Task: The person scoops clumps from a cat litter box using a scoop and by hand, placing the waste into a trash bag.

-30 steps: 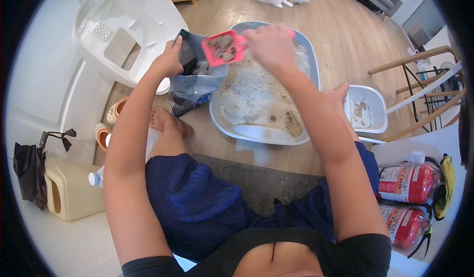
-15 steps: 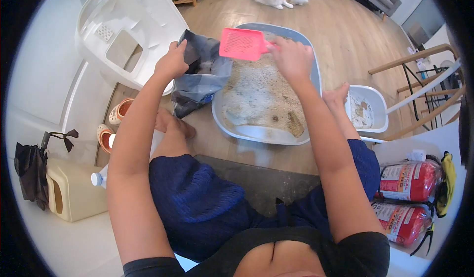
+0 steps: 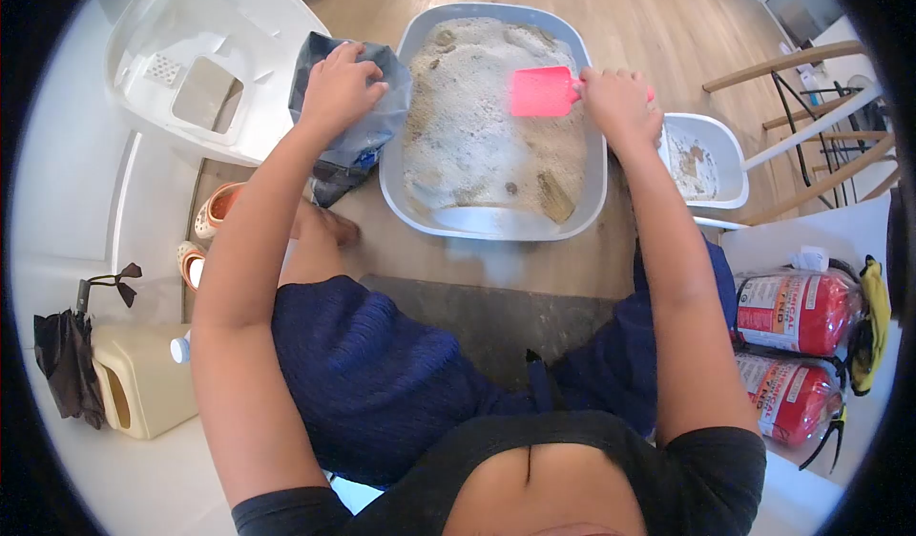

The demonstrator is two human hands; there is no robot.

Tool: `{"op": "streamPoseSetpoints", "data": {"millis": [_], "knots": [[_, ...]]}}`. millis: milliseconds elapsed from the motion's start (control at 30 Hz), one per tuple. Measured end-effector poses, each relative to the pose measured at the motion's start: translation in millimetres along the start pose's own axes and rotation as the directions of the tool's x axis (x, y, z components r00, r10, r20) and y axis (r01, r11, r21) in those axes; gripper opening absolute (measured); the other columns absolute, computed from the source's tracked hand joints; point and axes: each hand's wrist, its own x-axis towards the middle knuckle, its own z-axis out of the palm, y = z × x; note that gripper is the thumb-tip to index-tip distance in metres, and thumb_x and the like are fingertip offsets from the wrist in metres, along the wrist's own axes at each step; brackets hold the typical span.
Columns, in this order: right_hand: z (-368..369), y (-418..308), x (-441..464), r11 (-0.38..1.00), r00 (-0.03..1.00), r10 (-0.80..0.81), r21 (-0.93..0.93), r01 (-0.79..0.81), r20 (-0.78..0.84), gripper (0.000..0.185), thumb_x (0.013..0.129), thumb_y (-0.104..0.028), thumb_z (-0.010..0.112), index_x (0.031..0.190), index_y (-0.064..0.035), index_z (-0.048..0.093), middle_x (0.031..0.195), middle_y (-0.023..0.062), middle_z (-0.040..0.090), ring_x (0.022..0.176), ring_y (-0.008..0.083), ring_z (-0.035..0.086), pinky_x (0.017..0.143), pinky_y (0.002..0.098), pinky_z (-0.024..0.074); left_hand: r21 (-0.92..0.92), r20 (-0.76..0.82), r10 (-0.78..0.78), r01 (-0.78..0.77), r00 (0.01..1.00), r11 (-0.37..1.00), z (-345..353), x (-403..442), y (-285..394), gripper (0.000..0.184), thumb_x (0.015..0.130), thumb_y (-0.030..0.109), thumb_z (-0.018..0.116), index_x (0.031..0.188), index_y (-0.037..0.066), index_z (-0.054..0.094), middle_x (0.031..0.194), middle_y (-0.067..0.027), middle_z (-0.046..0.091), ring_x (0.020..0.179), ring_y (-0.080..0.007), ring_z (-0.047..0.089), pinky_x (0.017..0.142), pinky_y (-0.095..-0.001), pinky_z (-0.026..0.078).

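Observation:
My right hand (image 3: 620,106) is closed around the handle of a pink slotted litter scoop (image 3: 541,92). The scoop hangs over the right part of a grey-rimmed litter box (image 3: 389,178), whose litter (image 3: 477,126) is pale and sandy with darker clumps and damp-looking patches. To the left of the box, my left hand (image 3: 343,87) has its fingers curled at the top of a dark grey plastic bag (image 3: 382,116). That bag stands against the box's left side, and my hand hides part of its mouth.
A white litter box cover (image 3: 258,49) lies tilted at the left. Right of the box is a smaller soiled tray (image 3: 735,168), near wooden chair legs (image 3: 811,63). Fire extinguishers (image 3: 797,312) stand at lower right; clogs (image 3: 218,210) and a cream container (image 3: 157,383) are at left.
The scoop has shifted right and turned from tilted to nearly level over the litter. My left hand has moved across the bag's top. The view has tipped, and the cats have almost left it.

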Motion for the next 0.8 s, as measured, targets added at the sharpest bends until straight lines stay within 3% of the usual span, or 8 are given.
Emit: {"op": "streamPoseSetpoints", "data": {"millis": [67,133,200,333,433,467,567,800], "knots": [[-17.7,7.8,-1.4,0.998,0.999,-0.038,-0.040,0.039,0.023,0.018,0.081,-0.031,0.057,0.083,-0.0160,0.067,0.074,0.0078,0.067,0.075,0.0242,0.063,0.071,0.0380,0.0391,0.058,0.027,-0.006,0.005,1.000,0.998,4.0,0.4,5.4,0.025,0.077,0.028,0.063,0.099,0.015,0.067,0.129,-0.0079,0.048,0.125,-0.0238,0.040,0.104,-0.0465,0.027],[-31.6,13.9,2.8,0.993,0.996,-0.077,-0.083,0.081,0.045,0.015,0.079,-0.027,0.058,0.080,-0.0156,0.068,0.073,0.0074,0.067,0.074,0.0235,0.063,0.070,0.0369,0.0393,0.085,0.031,-0.056,0.054,0.998,0.995,-1.6,3.5,5.6,0.025,0.077,0.028,0.063,0.099,0.016,0.067,0.130,-0.0079,0.047,0.126,-0.0237,0.039,0.104,-0.0490,0.026],[-39.6,17.3,10.1,0.962,0.973,-0.144,-0.206,0.180,0.180,0.011,0.077,-0.021,0.059,0.077,-0.0144,0.068,0.073,0.0058,0.067,0.073,0.0213,0.064,0.070,0.0361,0.0392,0.122,0.042,-0.142,0.136,0.989,0.983,-2.6,5.0,1.6,0.025,0.077,0.028,0.062,0.100,0.018,0.067,0.133,-0.0078,0.045,0.127,-0.0235,0.037,0.105,-0.0545,0.022],[-53.7,5.5,7.0,0.889,0.922,-0.228,-0.318,0.328,0.313,0.010,0.077,-0.023,0.059,0.077,-0.0180,0.067,0.072,0.0060,0.065,0.074,0.0212,0.061,0.072,0.0331,0.0386,0.158,0.055,-0.172,0.161,0.984,0.974,5.8,0.8,-4.9,0.025,0.076,0.027,0.062,0.099,0.017,0.067,0.134,-0.0086,0.045,0.129,-0.0242,0.036,0.106,-0.0551,0.021],[-76.2,-17.2,-3.5,0.758,0.852,-0.357,-0.415,0.503,0.382,0.012,0.070,-0.028,0.066,0.077,-0.0179,0.066,0.073,0.0016,0.065,0.073,0.0181,0.060,0.075,0.0317,0.0382,0.167,0.015,-0.109,0.105,0.994,0.980,10.3,-1.8,2.5,0.024,0.076,0.025,0.062,0.098,0.015,0.066,0.132,-0.0079,0.046,0.129,-0.0237,0.036,0.105,-0.0553,0.022],[-90.5,-24.7,-8.1,0.654,0.771,-0.460,-0.420,0.630,0.440,0.014,0.072,-0.023,0.062,0.080,-0.0140,0.068,0.075,0.0042,0.066,0.073,0.0207,0.062,0.073,0.0351,0.0383,0.160,0.021,-0.108,0.103,0.994,0.982,11.2,-2.4,5.9,0.024,0.076,0.025,0.062,0.098,0.015,0.066,0.132,-0.0079,0.046,0.129,-0.0237,0.036,0.105,-0.0553,0.022],[-92.8,-34.8,-23.8,0.384,0.691,-0.562,-0.597,0.705,0.454,0.019,0.073,-0.020,0.059,0.082,-0.0090,0.071,0.075,0.0080,0.067,0.069,0.0258,0.061,0.065,0.0402,0.0368,0.108,-0.033,-0.003,0.006,0.999,0.994,11.5,-2.0,21.8,0.024,0.077,0.022,0.061,0.099,0.014,0.066,0.130,-0.0069,0.047,0.129,-0.0230,0.036,0.105,-0.0556,0.023],[-85.2,-73.5,-16.6,0.380,0.524,-0.348,-0.394,0.837,0.777,0.039,0.055,-0.035,0.076,0.085,-0.0119,0.067,0.077,0.0025,0.062,0.068,0.0204,0.057,0.068,0.0359,0.0432,0.073,0.003,0.120,-0.120,0.993,0.990,13.1,-11.4,45.6,0.023,0.076,0.020,0.060,0.097,0.013,0.066,0.127,-0.0075,0.048,0.128,-0.0238,0.037,0.105,-0.0537,0.025]]}}
